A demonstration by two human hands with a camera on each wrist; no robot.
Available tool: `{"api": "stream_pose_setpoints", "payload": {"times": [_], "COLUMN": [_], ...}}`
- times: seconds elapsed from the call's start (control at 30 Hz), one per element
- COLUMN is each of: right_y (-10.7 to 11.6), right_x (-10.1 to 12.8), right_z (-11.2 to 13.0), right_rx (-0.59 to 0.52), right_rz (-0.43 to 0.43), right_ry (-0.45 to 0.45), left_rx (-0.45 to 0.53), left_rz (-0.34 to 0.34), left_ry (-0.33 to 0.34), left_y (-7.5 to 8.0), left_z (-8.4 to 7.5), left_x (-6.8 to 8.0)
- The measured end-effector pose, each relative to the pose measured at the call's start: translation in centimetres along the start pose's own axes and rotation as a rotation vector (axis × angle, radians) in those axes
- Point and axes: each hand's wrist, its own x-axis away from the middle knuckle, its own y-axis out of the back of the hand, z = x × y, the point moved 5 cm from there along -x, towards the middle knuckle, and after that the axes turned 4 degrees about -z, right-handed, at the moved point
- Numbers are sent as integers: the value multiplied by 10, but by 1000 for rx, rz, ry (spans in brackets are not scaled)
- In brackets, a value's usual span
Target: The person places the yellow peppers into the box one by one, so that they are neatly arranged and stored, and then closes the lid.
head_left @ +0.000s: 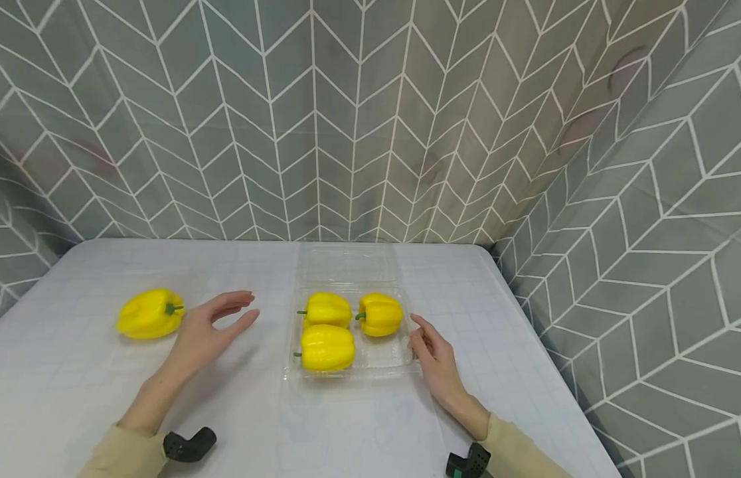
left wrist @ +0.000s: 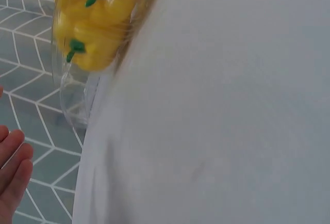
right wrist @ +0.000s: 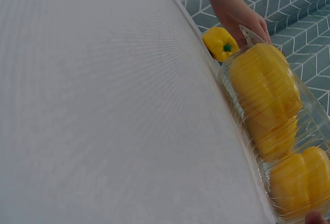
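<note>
A clear plastic container (head_left: 382,356) lies with its lid folded back, holding three yellow bell peppers (head_left: 327,348). Another yellow bell pepper (head_left: 149,314) sits on the table at the left, its green stem facing right. My left hand (head_left: 202,337) hovers between that pepper and the container, fingers relaxed, thumb apart, nothing in its grasp. At the container's right side, my right hand (head_left: 440,365) grips the rim with bent fingers. The right wrist view catches only a fingertip (right wrist: 313,217) by the container wall. In the left wrist view, the left fingers (left wrist: 18,170) show at the edge.
The clear lid (head_left: 348,264) lies toward the table's back edge. A white cloth covers the table (head_left: 239,411). Grey curtains (head_left: 334,119) with white chevron lines hang behind and at both sides. A black device (head_left: 190,445) is on each wrist.
</note>
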Motion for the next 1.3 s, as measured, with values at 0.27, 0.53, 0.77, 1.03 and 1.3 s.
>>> {"api": "stream_pose_setpoints", "payload": {"times": [0.27,0.53,0.77,1.03,1.3], "right_y": [2,0,0,0,-2], "right_x": [0,0,-1,-1,-1], "right_z": [0,-1,-1,-1,-2], "right_rx": [0,-7,-8,-15,-5], "right_rz": [-19,-1,-2,3,11], "right_ry": [-17,-16,-24,-9,-13], "left_rx": [16,-13,-79,-131,-165], "left_rz": [-79,-192,-267,-330,-377], "left_ry": [104,156,240,333,434], "left_y": [23,49,66,82,94], "left_z": [20,37,48,59,68], "left_x": [13,29,36,44,49]}}
